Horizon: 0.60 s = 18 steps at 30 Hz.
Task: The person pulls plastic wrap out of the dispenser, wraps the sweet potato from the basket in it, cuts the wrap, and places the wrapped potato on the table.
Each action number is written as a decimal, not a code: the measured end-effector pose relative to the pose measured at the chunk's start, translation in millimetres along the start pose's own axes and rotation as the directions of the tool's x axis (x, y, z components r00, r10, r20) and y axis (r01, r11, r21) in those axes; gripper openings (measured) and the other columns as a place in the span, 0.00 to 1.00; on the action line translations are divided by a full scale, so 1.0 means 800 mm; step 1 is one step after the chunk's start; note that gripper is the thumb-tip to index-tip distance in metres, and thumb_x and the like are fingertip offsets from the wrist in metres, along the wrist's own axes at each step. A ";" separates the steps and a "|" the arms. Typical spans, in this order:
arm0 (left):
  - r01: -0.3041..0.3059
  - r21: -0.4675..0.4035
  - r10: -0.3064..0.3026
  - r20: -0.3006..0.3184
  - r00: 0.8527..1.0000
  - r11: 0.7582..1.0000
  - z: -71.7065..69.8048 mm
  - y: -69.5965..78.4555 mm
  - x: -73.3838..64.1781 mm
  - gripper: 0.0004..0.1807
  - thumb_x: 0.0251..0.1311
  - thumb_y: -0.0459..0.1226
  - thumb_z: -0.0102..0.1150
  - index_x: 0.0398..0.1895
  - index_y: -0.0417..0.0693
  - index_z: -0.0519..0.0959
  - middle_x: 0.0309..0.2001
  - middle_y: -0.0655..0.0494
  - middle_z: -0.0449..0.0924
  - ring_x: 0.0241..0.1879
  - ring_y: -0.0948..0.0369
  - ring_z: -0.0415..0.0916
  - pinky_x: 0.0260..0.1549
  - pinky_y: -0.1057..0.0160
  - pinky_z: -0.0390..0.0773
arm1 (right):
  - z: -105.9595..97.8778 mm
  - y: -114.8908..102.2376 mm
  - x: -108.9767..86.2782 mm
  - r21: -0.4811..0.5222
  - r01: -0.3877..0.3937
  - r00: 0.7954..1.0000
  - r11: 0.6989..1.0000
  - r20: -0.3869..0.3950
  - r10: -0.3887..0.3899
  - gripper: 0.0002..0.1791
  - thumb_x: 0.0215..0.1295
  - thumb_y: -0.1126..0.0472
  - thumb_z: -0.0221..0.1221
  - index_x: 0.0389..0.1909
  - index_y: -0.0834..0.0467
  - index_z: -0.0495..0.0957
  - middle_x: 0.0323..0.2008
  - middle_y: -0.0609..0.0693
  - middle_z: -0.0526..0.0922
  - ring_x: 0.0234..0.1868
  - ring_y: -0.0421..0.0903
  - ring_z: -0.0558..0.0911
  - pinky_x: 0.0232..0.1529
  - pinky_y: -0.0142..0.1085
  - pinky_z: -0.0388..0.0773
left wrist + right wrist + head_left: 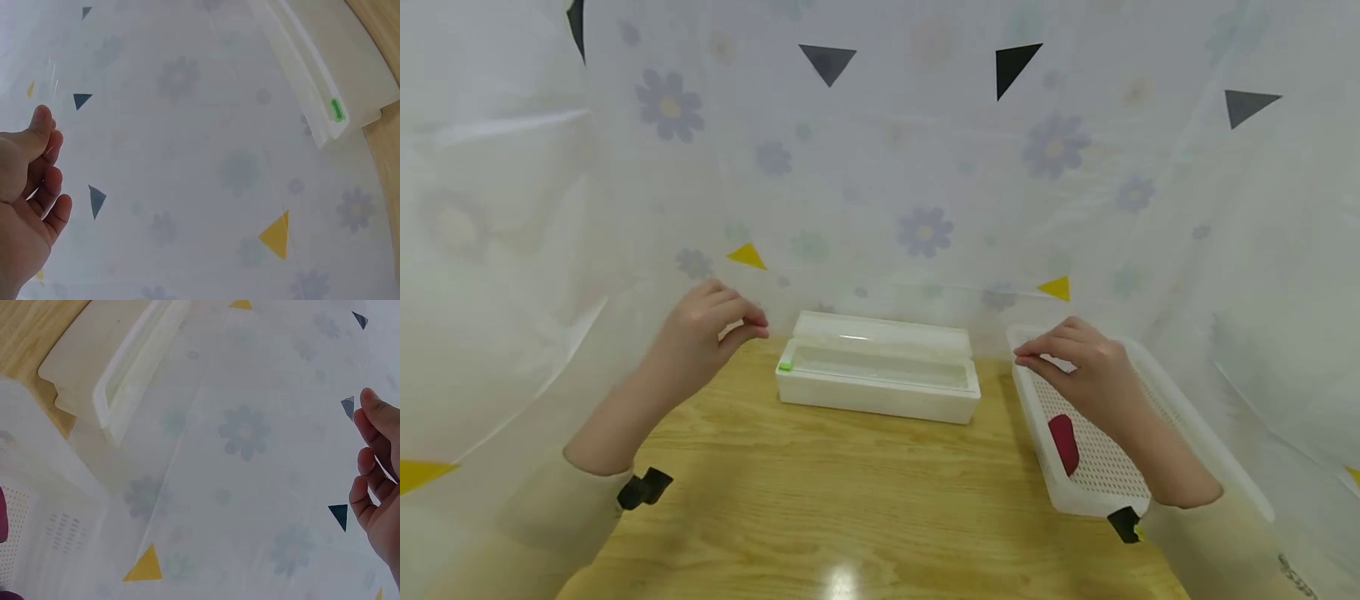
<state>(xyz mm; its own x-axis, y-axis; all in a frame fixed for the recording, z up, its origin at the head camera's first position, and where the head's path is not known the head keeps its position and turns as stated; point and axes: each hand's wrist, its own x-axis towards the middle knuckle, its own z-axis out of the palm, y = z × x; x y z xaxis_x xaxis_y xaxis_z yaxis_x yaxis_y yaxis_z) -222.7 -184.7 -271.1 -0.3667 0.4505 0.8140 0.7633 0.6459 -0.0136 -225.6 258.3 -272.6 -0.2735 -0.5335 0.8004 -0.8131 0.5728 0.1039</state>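
Observation:
My left hand (pixel 703 325) is raised left of a long white plastic-wrap dispenser box (pixel 880 400), thumb and fingertips pinched together. At the right, my right hand (pixel 1086 367) pinches the same way above a white basket (pixel 1045 450). Faint glints beside the left fingertips in the left wrist view look like clear plastic wrap (pixel 52 78), held between the hands; its edges are too transparent to follow. The dispenser's lid (pixel 883 332) stands raised at the back, and a green slider (pixel 786 366) sits at its left end.
Inside the basket lies a smooth dark red, elongated object (pixel 1063 444), its kind unclear. Wood-grain table (pixel 820 492) extends in front of the dispenser. A pale flowered curtain (pixel 865 167) with black and yellow triangles hangs behind and at both sides.

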 end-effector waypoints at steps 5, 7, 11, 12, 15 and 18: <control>-0.031 -0.021 0.031 -0.004 1.000 0.999 -0.007 0.010 -0.018 0.10 0.39 0.29 0.73 0.26 0.46 0.82 0.26 0.57 0.81 0.30 0.61 0.70 0.31 0.65 0.68 | 0.000 -0.016 -0.011 -0.005 0.017 1.000 1.000 0.013 -0.017 0.22 0.65 0.43 0.53 0.27 0.55 0.85 0.24 0.42 0.83 0.28 0.39 0.75 0.26 0.24 0.70; -0.048 -0.032 0.048 -0.001 0.999 0.998 -0.010 0.014 -0.025 0.07 0.44 0.32 0.71 0.27 0.46 0.82 0.26 0.59 0.81 0.30 0.61 0.70 0.30 0.67 0.68 | 0.000 -0.022 -0.015 -0.017 0.014 1.000 1.000 0.021 -0.014 0.22 0.66 0.42 0.52 0.26 0.54 0.85 0.24 0.41 0.83 0.28 0.38 0.75 0.26 0.23 0.69; -0.043 -0.069 0.045 0.024 0.999 0.997 -0.013 0.021 -0.042 0.14 0.60 0.47 0.56 0.27 0.46 0.82 0.27 0.61 0.80 0.31 0.62 0.69 0.33 0.68 0.67 | 0.002 -0.033 -0.025 -0.016 0.010 1.000 1.000 0.017 -0.010 0.22 0.66 0.42 0.52 0.26 0.53 0.85 0.23 0.39 0.82 0.28 0.38 0.74 0.24 0.23 0.68; -0.032 -0.076 0.035 0.036 0.999 0.997 -0.014 0.023 -0.047 0.18 0.63 0.50 0.51 0.27 0.47 0.82 0.27 0.61 0.80 0.31 0.63 0.69 0.34 0.68 0.67 | 0.003 -0.036 -0.028 -0.003 0.010 1.000 1.000 0.015 -0.010 0.22 0.66 0.42 0.52 0.26 0.52 0.85 0.23 0.39 0.82 0.28 0.38 0.74 0.24 0.22 0.67; -0.009 -0.102 0.016 0.069 0.997 0.995 -0.016 0.028 -0.059 0.21 0.64 0.53 0.47 0.28 0.48 0.82 0.27 0.63 0.80 0.32 0.64 0.70 0.35 0.70 0.67 | 0.005 -0.043 -0.035 0.062 0.008 1.000 0.998 0.007 -0.008 0.20 0.66 0.44 0.54 0.26 0.53 0.85 0.24 0.40 0.82 0.28 0.37 0.72 0.23 0.19 0.64; 0.002 -0.136 0.012 0.103 0.995 0.991 -0.018 0.033 -0.070 0.17 0.62 0.51 0.53 0.29 0.50 0.82 0.28 0.65 0.79 0.33 0.67 0.68 0.32 0.74 0.66 | 0.007 -0.050 -0.042 0.130 0.007 1.000 0.991 0.000 -0.007 0.19 0.65 0.45 0.55 0.26 0.54 0.85 0.24 0.41 0.82 0.28 0.36 0.70 0.23 0.17 0.60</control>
<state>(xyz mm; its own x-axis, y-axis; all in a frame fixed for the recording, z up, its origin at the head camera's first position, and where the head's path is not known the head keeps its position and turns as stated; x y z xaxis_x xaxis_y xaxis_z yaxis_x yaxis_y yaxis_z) -174.3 -201.3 -308.7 -0.4107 0.5190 0.7497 0.8275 0.5574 0.0674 -186.9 250.2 -306.9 -0.2673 -0.5375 0.7998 -0.8751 0.4829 0.0321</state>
